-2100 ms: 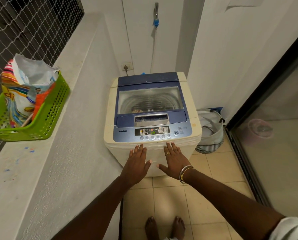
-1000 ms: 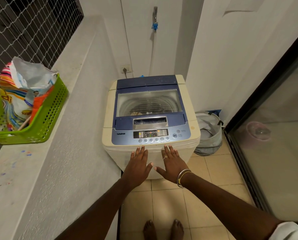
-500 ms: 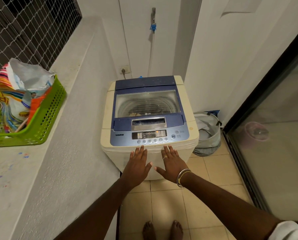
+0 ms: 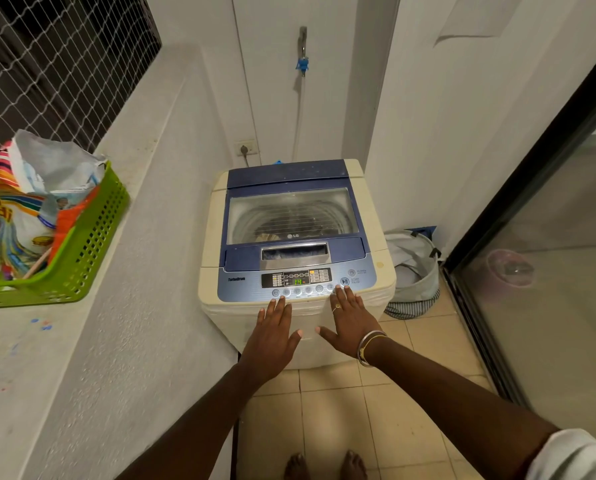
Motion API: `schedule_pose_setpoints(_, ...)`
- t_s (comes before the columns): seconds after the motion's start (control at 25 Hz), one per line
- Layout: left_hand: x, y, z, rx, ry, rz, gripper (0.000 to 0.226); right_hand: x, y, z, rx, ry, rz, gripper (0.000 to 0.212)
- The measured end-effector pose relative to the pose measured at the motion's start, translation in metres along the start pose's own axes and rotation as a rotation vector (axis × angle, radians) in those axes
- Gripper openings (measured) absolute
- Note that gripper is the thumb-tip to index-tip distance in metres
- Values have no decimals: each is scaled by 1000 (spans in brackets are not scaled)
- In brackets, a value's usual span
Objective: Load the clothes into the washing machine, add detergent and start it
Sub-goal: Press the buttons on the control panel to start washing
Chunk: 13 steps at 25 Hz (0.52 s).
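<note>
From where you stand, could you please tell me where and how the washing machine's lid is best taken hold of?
Take the lid by the silver recessed handle at its front edge, just behind the control panel. Come from the front, fingers into the recess, and lift; the lid lies shut and flat, probably hinged at the rear.

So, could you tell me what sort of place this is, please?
Probably a home laundry balcony: a top-loading washing machine under a wall tap, a laundry bag beside it, and netting over the opening.

White walls, beige tiled floor
</note>
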<state>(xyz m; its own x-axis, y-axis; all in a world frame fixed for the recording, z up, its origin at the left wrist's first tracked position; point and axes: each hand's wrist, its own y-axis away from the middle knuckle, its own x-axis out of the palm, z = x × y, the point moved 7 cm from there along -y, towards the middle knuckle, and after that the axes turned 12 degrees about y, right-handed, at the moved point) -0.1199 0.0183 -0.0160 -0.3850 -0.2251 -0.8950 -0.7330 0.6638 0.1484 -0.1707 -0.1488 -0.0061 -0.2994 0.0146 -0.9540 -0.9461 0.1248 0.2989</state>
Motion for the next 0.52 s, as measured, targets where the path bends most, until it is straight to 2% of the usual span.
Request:
schedule_pose_setpoints(0.2,-2,-4,1,-12,-7,-2,69,-2,-19,-25,34,19,59,91)
schedule_pose_setpoints(0.52,-3,-17,6,-13,-8,-3,68,5,-35,-30,12,65,124,91)
